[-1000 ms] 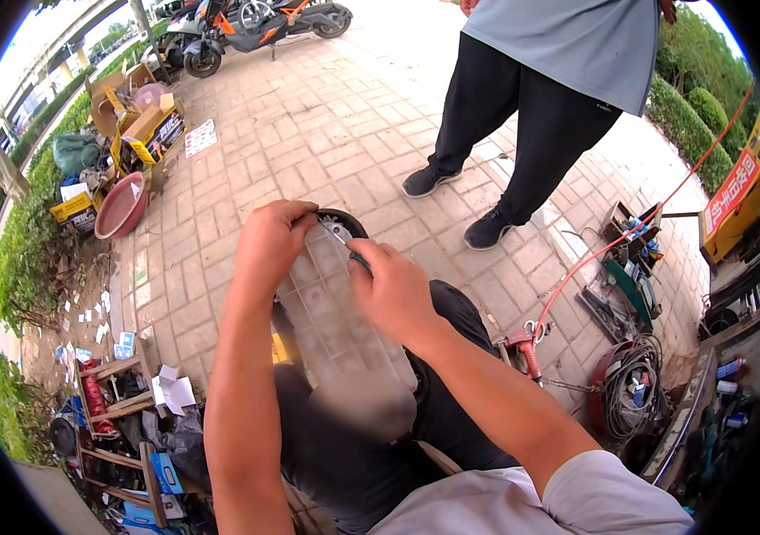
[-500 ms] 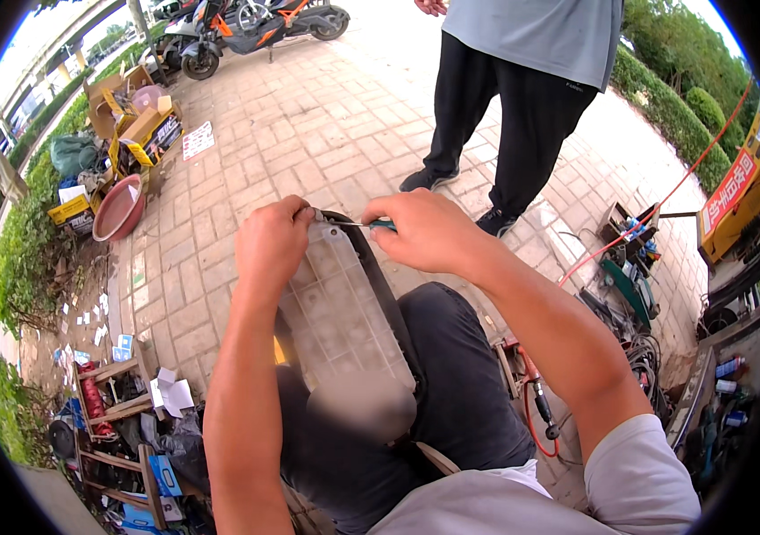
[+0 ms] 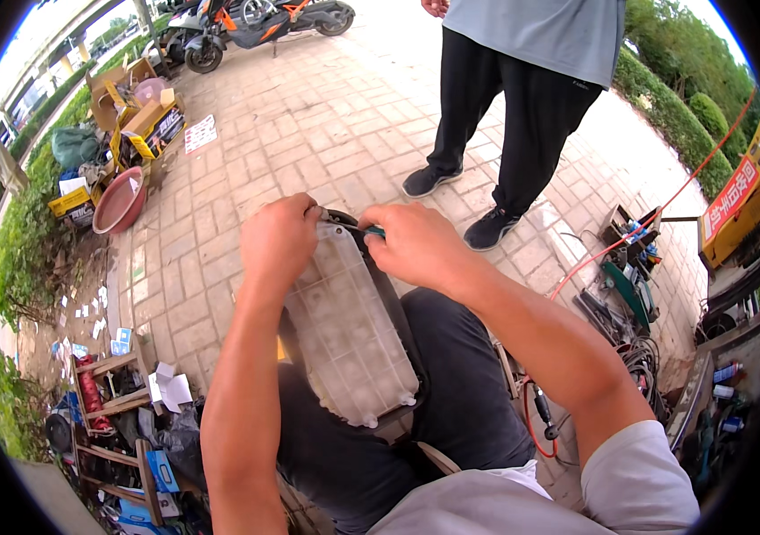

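Note:
A translucent, ribbed plastic panel (image 3: 349, 330) in a dark frame (image 3: 406, 357) rests between my thighs, its far end raised toward my hands. My left hand (image 3: 280, 241) grips the far left corner of the panel, fingertips at a small fitting on the edge. My right hand (image 3: 411, 241) is closed on a tool with a green handle (image 3: 374, 230), at the far right of the panel. The tool's tip is hard to make out between my hands.
Another person (image 3: 531, 107) stands ahead right on the brick paving (image 3: 193, 285). Scooters (image 3: 264, 31) are parked behind. Boxes (image 3: 148, 129) and a pink basin (image 3: 117, 201) lie left, wooden frames (image 3: 117, 406) lower left. A toolbox (image 3: 629, 236), red hose and yellow machine (image 3: 732, 205) are right.
My right hand has shifted up from the panel's face to its far edge, turning the tool sideways, then slightly inward toward my left hand. A grey blurred patch over the panel's near end is gone.

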The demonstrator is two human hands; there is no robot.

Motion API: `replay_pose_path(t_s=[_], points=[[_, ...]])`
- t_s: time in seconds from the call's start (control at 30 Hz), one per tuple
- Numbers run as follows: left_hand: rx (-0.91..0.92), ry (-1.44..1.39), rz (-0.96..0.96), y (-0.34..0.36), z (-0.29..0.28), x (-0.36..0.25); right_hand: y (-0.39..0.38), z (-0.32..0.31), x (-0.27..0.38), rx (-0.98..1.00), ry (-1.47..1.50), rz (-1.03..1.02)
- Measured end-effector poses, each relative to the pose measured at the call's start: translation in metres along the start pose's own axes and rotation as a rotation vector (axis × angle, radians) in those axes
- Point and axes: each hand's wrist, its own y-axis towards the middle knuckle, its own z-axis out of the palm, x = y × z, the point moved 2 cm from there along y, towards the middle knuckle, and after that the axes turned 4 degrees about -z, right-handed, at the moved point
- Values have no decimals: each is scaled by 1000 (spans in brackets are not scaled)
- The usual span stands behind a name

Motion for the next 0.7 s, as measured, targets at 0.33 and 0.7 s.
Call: replay_pose_path(t_s=[0.33, 0.7], points=[[-38, -17, 2, 1, 8, 11, -27, 76, 4, -411, -68, 31], [2, 4, -94, 1, 2, 4, -32, 90, 8, -477, -31, 58]])
